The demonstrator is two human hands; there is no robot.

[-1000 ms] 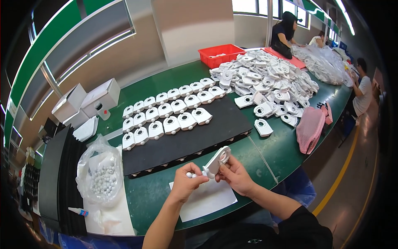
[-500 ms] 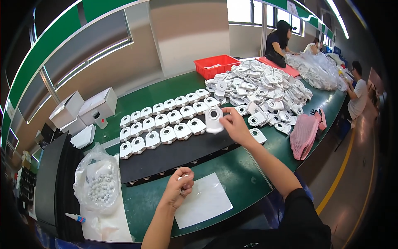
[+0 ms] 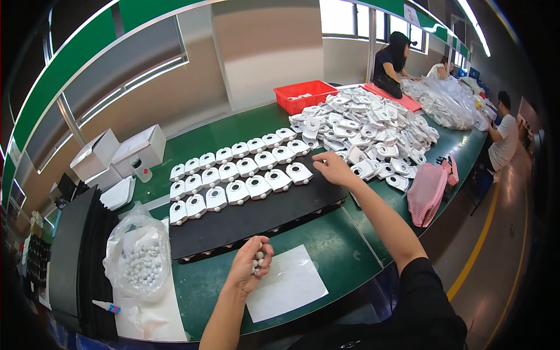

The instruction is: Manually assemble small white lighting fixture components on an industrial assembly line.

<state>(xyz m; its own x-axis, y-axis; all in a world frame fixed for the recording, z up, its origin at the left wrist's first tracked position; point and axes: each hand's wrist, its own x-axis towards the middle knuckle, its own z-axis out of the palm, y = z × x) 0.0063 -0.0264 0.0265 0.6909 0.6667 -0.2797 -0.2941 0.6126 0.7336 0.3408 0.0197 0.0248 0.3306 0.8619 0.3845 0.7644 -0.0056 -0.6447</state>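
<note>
We see a pink bag (image 3: 427, 195) on the green desk (image 3: 195, 286), a little clear bottle (image 3: 142, 171) beside white boxes (image 3: 140, 151), bright windows (image 3: 338, 18), and a yellow line (image 3: 477, 245) on the floor (image 3: 507, 210).

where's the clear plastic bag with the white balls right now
In the head view, the clear plastic bag is at the left, between the stacked black sheets and the black board bearing the white parts.

No wording can be read: the label on the small squeeze bottle (image 3: 108, 305) (blue, with some red), the red mark on the clear bottle (image 3: 142, 171) and the pale sheet (image 3: 411, 14) on the green overhead rail (image 3: 392, 7) are too small.
</note>
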